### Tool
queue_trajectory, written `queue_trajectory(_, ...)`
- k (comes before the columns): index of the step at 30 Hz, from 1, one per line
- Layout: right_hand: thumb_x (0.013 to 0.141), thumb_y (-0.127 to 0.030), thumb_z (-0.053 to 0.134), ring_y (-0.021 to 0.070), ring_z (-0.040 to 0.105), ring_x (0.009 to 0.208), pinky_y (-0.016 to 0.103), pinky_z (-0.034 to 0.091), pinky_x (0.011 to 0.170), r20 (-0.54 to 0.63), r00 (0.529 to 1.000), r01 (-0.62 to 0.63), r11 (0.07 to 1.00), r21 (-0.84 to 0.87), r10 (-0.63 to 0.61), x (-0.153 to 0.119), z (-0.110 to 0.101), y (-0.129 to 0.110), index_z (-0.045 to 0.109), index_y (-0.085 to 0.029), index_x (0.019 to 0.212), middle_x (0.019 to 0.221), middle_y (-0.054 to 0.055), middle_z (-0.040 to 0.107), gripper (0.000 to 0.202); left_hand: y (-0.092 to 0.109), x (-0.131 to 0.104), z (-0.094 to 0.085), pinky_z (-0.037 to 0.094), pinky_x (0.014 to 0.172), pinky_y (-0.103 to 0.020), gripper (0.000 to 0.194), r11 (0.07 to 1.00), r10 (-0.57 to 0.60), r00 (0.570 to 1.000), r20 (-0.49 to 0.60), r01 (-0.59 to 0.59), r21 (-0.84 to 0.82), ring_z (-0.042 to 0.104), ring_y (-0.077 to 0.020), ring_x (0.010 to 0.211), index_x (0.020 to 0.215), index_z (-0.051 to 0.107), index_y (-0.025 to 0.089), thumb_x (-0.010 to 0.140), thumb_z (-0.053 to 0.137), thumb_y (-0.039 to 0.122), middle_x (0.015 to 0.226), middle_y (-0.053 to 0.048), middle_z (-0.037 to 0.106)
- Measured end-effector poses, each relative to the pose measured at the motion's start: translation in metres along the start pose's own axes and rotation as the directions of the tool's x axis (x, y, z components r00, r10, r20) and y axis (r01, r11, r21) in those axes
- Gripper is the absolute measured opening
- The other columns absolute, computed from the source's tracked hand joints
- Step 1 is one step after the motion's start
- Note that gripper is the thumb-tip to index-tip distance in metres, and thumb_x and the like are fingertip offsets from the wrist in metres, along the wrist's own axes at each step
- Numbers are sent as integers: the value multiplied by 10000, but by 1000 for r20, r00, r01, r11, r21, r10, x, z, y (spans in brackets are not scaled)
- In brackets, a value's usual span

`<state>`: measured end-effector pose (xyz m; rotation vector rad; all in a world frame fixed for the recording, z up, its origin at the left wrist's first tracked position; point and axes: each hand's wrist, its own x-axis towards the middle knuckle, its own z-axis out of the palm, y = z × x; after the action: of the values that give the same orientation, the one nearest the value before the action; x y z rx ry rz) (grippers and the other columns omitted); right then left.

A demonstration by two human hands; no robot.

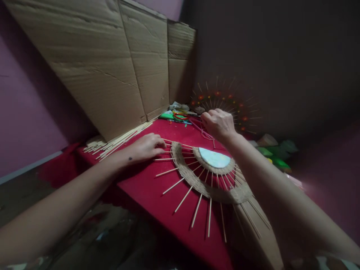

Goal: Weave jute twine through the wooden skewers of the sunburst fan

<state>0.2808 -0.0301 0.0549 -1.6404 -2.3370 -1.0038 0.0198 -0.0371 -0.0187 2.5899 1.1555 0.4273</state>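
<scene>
A half-round woven piece [194, 180] lies on the red cloth, with thin wooden sticks fanning out through bands of brown twine. Its centre is a pale blue-green half-disc [215, 158]. My left hand [149, 146] is at the piece's left end, fingers curled around the tips of the top sticks. Raised above the far side of the half-disc, my right hand [219, 122] is closed; what it grips is hidden. A thin pink cord-like strand [204, 132] lies on the cloth below and left of that hand.
Loose sticks [120, 140] lie along the foot of a tall cardboard panel [112, 56]. Red-handled scissors [180, 116] and green material sit at the back. Behind stands a spiky half-round decoration with orange dots [230, 97]. Green items [277, 161] are at the right. A brown cardboard piece [253, 228] lies in front.
</scene>
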Motion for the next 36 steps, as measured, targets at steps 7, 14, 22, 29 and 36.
queue_trajectory(7, 887, -197, 468, 280, 538, 1177, 410, 418, 948, 322, 947, -90, 954, 285, -7, -24, 40, 6, 423, -116, 1412, 1313, 168, 575, 533, -3, 2, -2, 416, 821, -321, 266, 998, 10, 997, 77, -14, 54, 544, -209, 910, 945, 667, 164, 815, 518, 342, 955, -87, 636)
queue_trajectory(14, 826, -79, 425, 219, 624, 1051, 342, 480, 911, 410, 899, -84, 861, 501, -151, -107, -9, 46, 659, -185, 1165, 1160, 103, 670, 425, -29, 4, -3, 411, 912, -378, 400, 997, 34, 998, -58, -30, 74, 545, -249, 979, 1020, 651, 145, 838, 406, 404, 1008, -123, 629)
queue_trajectory(22, 688, -116, 616, 257, 577, 1086, 356, 476, 889, 645, 762, -230, 903, 362, -64, -191, -56, 55, 533, -225, 1323, 1249, 129, 588, 649, -59, 26, 4, 435, 863, -378, 464, 999, 1, 999, -39, 0, 39, 583, -272, 938, 1084, 634, 135, 791, 444, 440, 1004, -139, 651)
queue_trajectory(29, 723, -248, 597, 258, 572, 922, 347, 442, 736, 698, 700, -185, 906, 381, -151, -171, -74, 7, 579, -190, 1230, 1114, 135, 604, 511, -46, 25, 4, 411, 834, -337, 322, 996, 77, 997, -31, -76, 51, 550, -238, 909, 1003, 656, 120, 852, 488, 349, 958, -106, 629)
queue_trajectory(36, 751, -102, 423, 278, 514, 973, 349, 388, 733, 683, 730, -237, 945, 227, 19, -187, -65, -32, 571, -168, 1204, 1055, 163, 582, 480, -44, 24, 6, 404, 858, -328, 290, 982, 166, 985, -38, -162, 99, 521, -222, 916, 957, 646, 138, 895, 420, 309, 969, -101, 584)
